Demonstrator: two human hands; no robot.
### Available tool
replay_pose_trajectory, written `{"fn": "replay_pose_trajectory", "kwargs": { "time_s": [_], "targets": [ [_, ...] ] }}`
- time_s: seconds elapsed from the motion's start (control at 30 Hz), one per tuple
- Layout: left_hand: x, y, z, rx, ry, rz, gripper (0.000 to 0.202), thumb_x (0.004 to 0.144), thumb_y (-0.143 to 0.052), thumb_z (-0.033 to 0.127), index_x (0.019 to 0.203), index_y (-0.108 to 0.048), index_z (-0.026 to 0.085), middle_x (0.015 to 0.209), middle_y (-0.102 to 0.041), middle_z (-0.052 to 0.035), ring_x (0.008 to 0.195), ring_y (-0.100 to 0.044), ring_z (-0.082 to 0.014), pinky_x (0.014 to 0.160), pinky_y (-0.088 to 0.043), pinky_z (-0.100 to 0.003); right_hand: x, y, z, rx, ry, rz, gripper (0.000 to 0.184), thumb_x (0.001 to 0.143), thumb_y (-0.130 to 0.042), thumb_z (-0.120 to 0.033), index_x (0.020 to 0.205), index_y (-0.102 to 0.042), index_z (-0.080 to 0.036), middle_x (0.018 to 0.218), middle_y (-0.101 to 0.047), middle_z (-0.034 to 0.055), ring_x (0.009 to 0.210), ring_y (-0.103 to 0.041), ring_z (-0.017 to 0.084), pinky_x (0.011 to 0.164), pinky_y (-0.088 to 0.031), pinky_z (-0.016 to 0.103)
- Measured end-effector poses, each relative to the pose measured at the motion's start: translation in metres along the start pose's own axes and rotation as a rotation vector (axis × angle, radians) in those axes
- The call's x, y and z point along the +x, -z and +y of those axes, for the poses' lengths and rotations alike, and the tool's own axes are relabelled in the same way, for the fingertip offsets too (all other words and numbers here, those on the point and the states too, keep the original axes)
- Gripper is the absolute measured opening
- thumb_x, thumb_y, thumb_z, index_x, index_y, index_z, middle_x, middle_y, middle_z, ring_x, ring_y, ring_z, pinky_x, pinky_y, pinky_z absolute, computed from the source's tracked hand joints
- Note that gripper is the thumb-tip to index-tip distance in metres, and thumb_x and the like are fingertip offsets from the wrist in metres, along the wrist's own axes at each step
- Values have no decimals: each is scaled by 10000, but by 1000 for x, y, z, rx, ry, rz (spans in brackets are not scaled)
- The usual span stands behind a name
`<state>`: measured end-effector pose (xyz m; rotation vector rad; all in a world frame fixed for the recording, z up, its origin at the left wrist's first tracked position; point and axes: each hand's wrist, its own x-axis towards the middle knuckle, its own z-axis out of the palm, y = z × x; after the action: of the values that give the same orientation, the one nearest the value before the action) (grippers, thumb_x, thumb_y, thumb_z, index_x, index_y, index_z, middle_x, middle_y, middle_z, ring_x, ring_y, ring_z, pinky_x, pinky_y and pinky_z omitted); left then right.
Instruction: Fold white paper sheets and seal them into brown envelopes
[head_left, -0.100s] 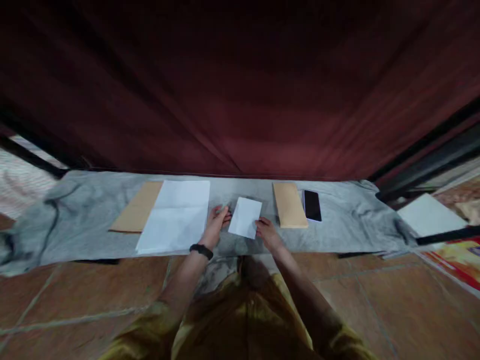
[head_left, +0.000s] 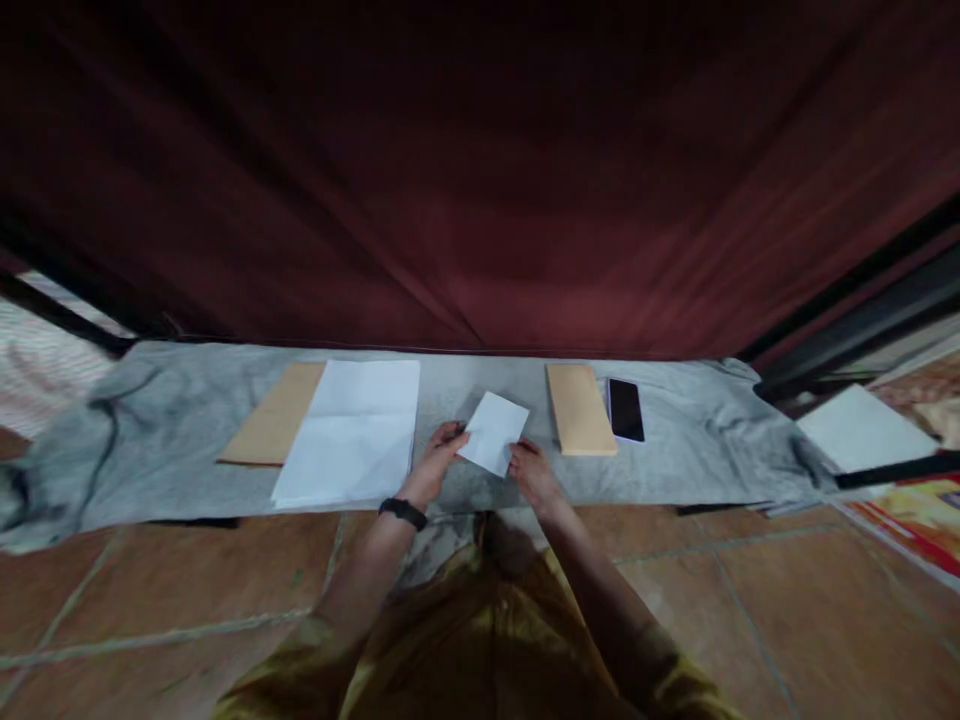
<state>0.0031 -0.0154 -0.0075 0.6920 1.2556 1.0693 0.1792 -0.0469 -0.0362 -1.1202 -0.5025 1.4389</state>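
A small folded white paper (head_left: 494, 430) is tilted between my two hands, over a grey cloth (head_left: 172, 430) spread on the floor. My left hand (head_left: 437, 462), with a black band on its wrist, pinches the paper's left edge. My right hand (head_left: 531, 471) grips its lower right corner. Both hands are closed on it.
Left of my hands lies a large white sheet (head_left: 352, 428) over a brown envelope (head_left: 279, 425). On the right lie a second brown envelope (head_left: 579, 408) and a black phone (head_left: 625, 409). A dark red curtain (head_left: 480, 180) hangs behind. Another white sheet (head_left: 859, 428) lies far right.
The folded paper has turned and lifted slightly, and both hands have closed in on its edges.
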Motion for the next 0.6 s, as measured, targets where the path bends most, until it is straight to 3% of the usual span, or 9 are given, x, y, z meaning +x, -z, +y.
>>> {"fn": "replay_pose_trajectory", "kwargs": {
  "time_s": [0.1, 0.27, 0.37, 0.47, 0.6],
  "targets": [
    [-3, 2, -6, 117, -49, -30, 619, 601, -857, 383, 1134, -634, 163, 892, -715, -40, 810, -667, -180, 674, -479, -258, -5, -11, 10, 81, -12, 49, 215, 678, -727, -311, 786, -552, -248, 742, -707, -14, 665, -669, 153, 605, -533, 252],
    [11, 9, 1, 282, -142, -126, 383, 662, -730, 338, 995, -681, 155, 832, -694, -21, 737, -638, -168, 627, -459, -246, -19, -21, 13, 131, -33, 40, 210, 751, -718, -306, 899, -584, -239, 895, -739, 7, 775, -717, 166, 715, -586, 294],
    [25, 15, 10, 384, -183, -173, 337, 621, -698, 224, 951, -705, 159, 755, -668, 10, 690, -607, -158, 622, -446, -240, -27, -13, 7, 117, -52, 33, 240, 780, -712, -322, 964, -589, -229, 925, -737, 18, 778, -725, 178, 735, -602, 332],
    [39, 18, 21, 553, -232, -213, 366, 621, -649, 154, 978, -725, 150, 754, -677, 7, 675, -602, -164, 622, -449, -246, -28, -1, 2, 48, -57, 105, 216, 785, -696, -303, 927, -549, -235, 832, -712, -5, 729, -717, 178, 732, -606, 352],
    [52, 14, 29, 856, -330, -229, 404, 670, -589, 104, 1039, -745, 153, 824, -721, -24, 740, -642, -190, 685, -480, -271, -21, 15, 0, -45, -43, 181, 262, 747, -698, -287, 942, -529, -241, 726, -675, -25, 608, -671, 177, 624, -586, 333]
  ]
}}
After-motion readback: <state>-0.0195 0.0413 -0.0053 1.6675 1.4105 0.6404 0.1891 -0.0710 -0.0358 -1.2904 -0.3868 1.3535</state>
